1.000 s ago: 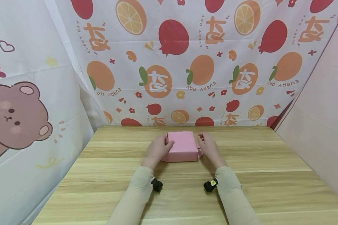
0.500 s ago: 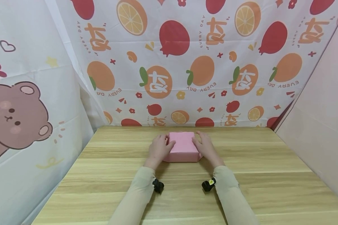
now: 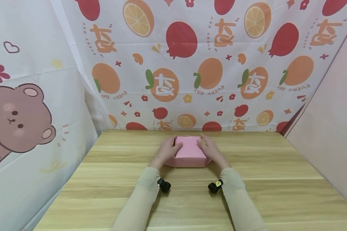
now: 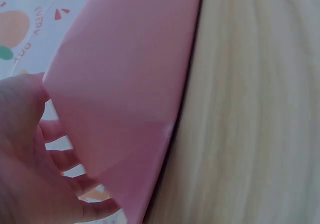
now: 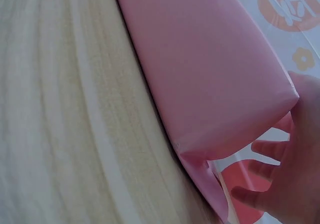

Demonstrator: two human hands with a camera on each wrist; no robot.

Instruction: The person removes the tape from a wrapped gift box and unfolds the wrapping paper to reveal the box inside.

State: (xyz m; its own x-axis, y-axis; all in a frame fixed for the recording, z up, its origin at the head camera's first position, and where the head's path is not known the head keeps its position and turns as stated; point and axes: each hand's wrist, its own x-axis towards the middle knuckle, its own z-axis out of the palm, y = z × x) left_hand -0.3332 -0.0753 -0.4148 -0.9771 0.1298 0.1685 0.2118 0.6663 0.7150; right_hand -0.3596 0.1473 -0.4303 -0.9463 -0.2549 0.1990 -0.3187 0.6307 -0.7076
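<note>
A box wrapped in pink paper (image 3: pixel 189 148) lies on the table, with loose paper flaps flaring at its left and right ends. My left hand (image 3: pixel 165 150) holds its left side, the thumb over the top edge and the fingers along the end. In the left wrist view, those fingers (image 4: pixel 67 159) reach behind the slanting paper flap (image 4: pixel 135 179). At the opposite end, my right hand (image 3: pixel 212 150) holds the box, its thumb on the top edge. The right wrist view has the fingers (image 5: pixel 265 170) spread beside the folded flap (image 5: pixel 205 181); their contact with the end is partly hidden.
The wooden table (image 3: pixel 188 208) runs back to a fruit-print cloth (image 3: pixel 182 73). A white cloth with a bear print (image 3: pixel 20 118) hangs at the left, and a pale panel (image 3: pixel 329 128) stands at the right. Small black cameras (image 3: pixel 164 185) sit on both wrists.
My right hand has gone from the flap at the right end to holding the box, thumb on top. The left hand stays on the left side. The left flap now flares out more.
</note>
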